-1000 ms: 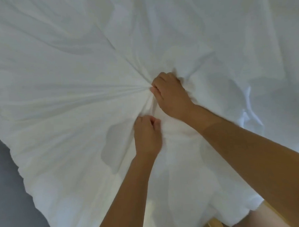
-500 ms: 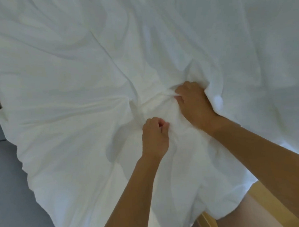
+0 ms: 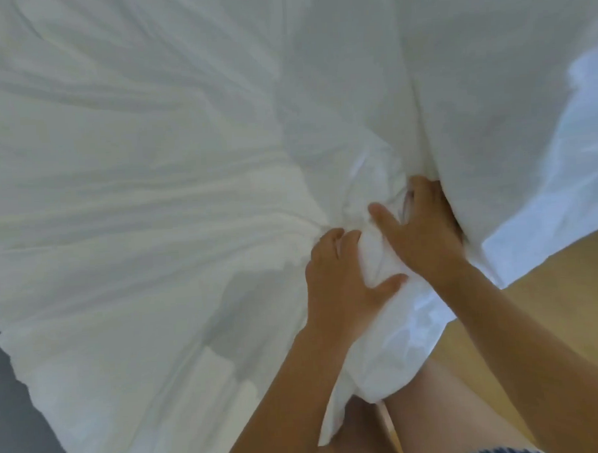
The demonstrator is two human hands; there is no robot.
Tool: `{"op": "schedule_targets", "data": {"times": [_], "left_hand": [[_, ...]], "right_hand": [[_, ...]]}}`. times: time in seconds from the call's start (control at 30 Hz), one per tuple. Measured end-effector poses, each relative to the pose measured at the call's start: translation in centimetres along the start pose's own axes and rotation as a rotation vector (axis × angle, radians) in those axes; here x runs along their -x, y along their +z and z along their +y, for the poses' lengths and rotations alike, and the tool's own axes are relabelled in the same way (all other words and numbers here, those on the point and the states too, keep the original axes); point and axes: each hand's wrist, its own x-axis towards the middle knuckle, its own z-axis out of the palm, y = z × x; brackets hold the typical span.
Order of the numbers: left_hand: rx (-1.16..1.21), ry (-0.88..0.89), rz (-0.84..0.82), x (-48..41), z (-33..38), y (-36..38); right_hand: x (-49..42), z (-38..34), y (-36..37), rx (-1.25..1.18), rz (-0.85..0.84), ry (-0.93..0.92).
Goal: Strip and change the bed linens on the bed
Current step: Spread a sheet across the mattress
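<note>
**Sheet**: white and creased, filling nearly the whole view. It is gathered into a bunch between the two grips. Tight folds fan away to the left of them, and a smoother sweep lies above. Its lower edge hangs below the grips, over the person's bare legs.

**Left grip**: narrow, holding the sheet. The fingers curl into the bunch and the thumb spreads across its near side (back of the hand uppermost).

**Right grip**: just right of the left one, with the bunch between them. It is holding the sheet, fingers dug into a deep fold and thumb stretched over the bunch.

**Floor**: tan and wood-toned, to the right of and below the right grip, past the sheet's edge.

**Grey surface**: well left of and below the left grip, bordering the sheet. Its nature cannot be told.
</note>
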Motion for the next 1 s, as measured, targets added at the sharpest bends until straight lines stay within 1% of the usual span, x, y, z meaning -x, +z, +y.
{"op": "schedule_targets", "data": {"times": [0.07, 0.13, 0.17, 0.23, 0.3, 0.33, 0.43, 0.5, 0.57, 0.63, 0.67, 0.7, 0.8, 0.87, 1.0], "left_hand": [[-0.127, -0.001, 0.05, 2.8, 0.2, 1.1], [-0.144, -0.015, 0.122, 4.7, 0.2, 2.8], [-0.154, -0.036, 0.146, 5.2, 0.1, 3.6], [-0.207, -0.101, 0.16, 5.6, 0.1, 4.6], [-0.208, -0.129, 0.207, 5.8, 0.3, 5.3], [-0.137, -0.13, 0.254, 6.0, 0.8, 5.4], [0.182, -0.05, 0.405, 7.3, 3.2, 5.7], [0.341, -0.03, 0.46, 8.5, 5.3, 5.8], [0.4, -0.059, 0.419, 9.4, 7.2, 6.0], [0.416, -0.127, 0.326, 10.0, 8.6, 6.3], [0.43, -0.17, 0.279, 10.3, 9.3, 6.5], [0.445, -0.209, 0.234, 10.6, 10.1, 6.8], [0.458, -0.28, 0.125, 11.1, 14.1, 7.7], [0.442, -0.258, 0.079, 10.9, 18.2, 7.9], [0.38, -0.165, 0.005, 9.5, 27.6, 8.4]], "right_hand": [[1.9, 0.8, 0.7, 0.288, -0.073, -0.11], [2.4, 1.0, 0.9, 0.388, -0.135, -0.178], [2.2, 1.0, 0.8, 0.443, -0.139, -0.237], [1.8, 1.1, 0.0, 0.51, -0.101, -0.417], [1.5, 1.3, -1.6, 0.444, -0.11, -0.544], [1.6, 1.5, -2.7, 0.394, -0.108, -0.564], [2.0, 2.1, -6.6, 0.251, -0.021, -0.522], [2.2, 2.5, -8.9, 0.141, 0.006, -0.459], [2.5, 3.4, -10.8, 0.033, 0.058, -0.371], [2.8, 4.9, -12.7, -0.064, 0.118, -0.269], [3.1, 5.8, -13.7, -0.078, 0.107, -0.23], [3.4, 6.9, -14.7, -0.06, 0.06, -0.215], [3.9, 10.3, -18.0, 0.046, -0.164, -0.263], [3.3, 12.2, -20.5, 0.041, -0.238, -0.278], [1.1, 16.4, -27.5, -0.041, -0.315, -0.273]]}}
